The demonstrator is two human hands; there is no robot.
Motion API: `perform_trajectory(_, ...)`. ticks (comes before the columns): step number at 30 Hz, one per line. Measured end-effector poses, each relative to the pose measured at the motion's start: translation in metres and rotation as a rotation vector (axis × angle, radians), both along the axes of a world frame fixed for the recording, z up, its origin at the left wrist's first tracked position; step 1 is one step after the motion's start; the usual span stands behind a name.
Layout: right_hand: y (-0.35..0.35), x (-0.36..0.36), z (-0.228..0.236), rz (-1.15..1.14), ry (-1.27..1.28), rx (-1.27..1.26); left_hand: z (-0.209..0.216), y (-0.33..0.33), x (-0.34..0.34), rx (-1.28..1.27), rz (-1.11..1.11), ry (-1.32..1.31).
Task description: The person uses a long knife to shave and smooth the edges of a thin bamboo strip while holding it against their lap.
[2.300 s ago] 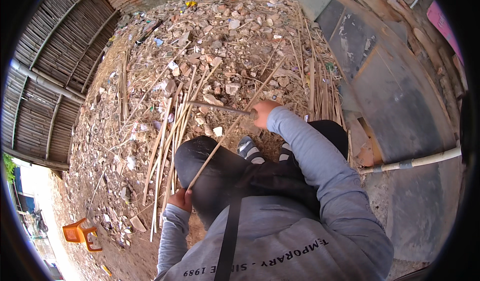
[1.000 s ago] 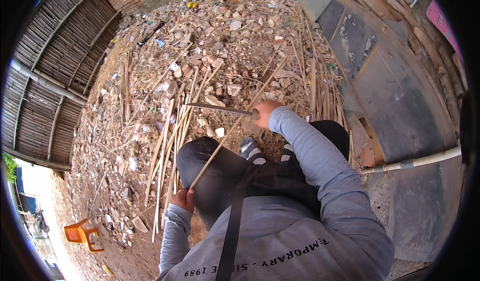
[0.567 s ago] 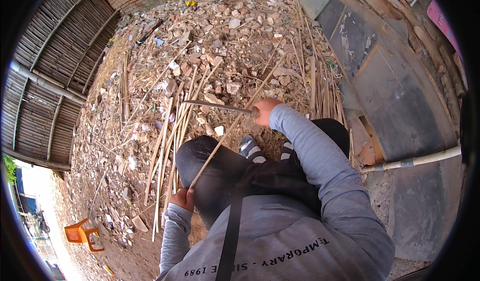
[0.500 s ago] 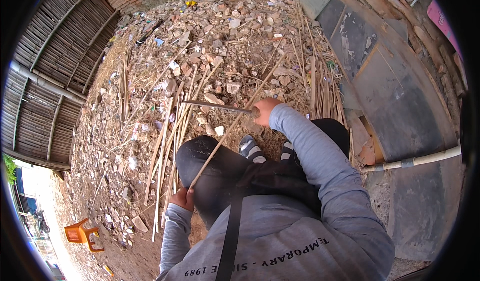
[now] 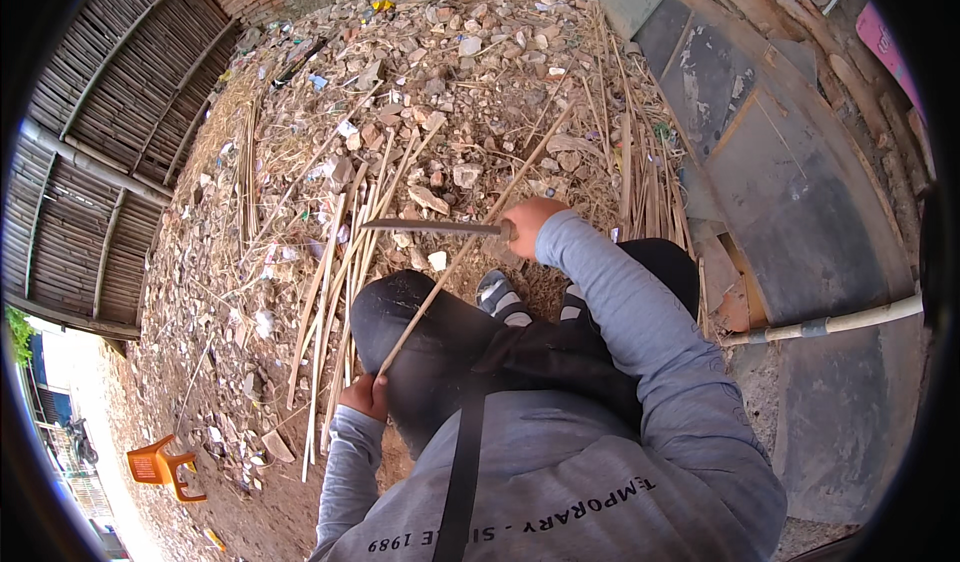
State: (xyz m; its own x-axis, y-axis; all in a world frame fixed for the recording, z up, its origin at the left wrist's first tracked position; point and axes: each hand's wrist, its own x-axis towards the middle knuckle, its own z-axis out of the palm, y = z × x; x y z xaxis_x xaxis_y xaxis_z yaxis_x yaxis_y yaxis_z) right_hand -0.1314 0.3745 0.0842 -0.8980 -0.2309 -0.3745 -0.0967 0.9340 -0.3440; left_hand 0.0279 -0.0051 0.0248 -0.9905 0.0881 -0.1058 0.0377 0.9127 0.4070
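My right hand (image 5: 531, 226) is closed round the handle of a machete (image 5: 430, 227), whose dark blade points left and crosses over a long thin bamboo strip (image 5: 430, 297). Low beside my left knee, my left hand (image 5: 366, 396) grips the near end of that strip. The strip slants up and away to the right across my knee, passing under the blade near the handle. Whether the blade touches it I cannot tell. A bundle of bamboo strips (image 5: 335, 292) lies on the ground just left of my knee.
Broken brick and stone rubble (image 5: 450, 82) covers the ground ahead. More strips (image 5: 645, 177) lie at the right, beside dark flat panels (image 5: 800, 192). A bamboo wall (image 5: 100, 92) stands at the left, with an orange plastic chair (image 5: 150, 465) lower down.
The machete's blade has turned so that more of its flat side shows, and its tip has dropped slightly. My left hand and the strip stay nearly in place.
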Motion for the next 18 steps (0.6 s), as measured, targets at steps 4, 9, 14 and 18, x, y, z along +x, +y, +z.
perform_trajectory(4,0.025,-0.022,-0.029,-0.242,-0.045,-0.073,0.002,0.002,-0.001,-0.006,0.005,0.002)
perform_trajectory(9,0.016,-0.014,-0.024,-0.14,0.046,-0.03,0.002,0.004,0.0,-0.047,0.023,0.003)
perform_trajectory(14,0.007,-0.012,-0.04,-0.016,0.044,-0.048,-0.001,0.002,-0.001,0.037,-0.007,0.01)
perform_trajectory(18,0.034,-0.029,-0.048,-0.362,0.08,-0.119,0.002,-0.003,-0.004,-0.019,0.001,-0.054)
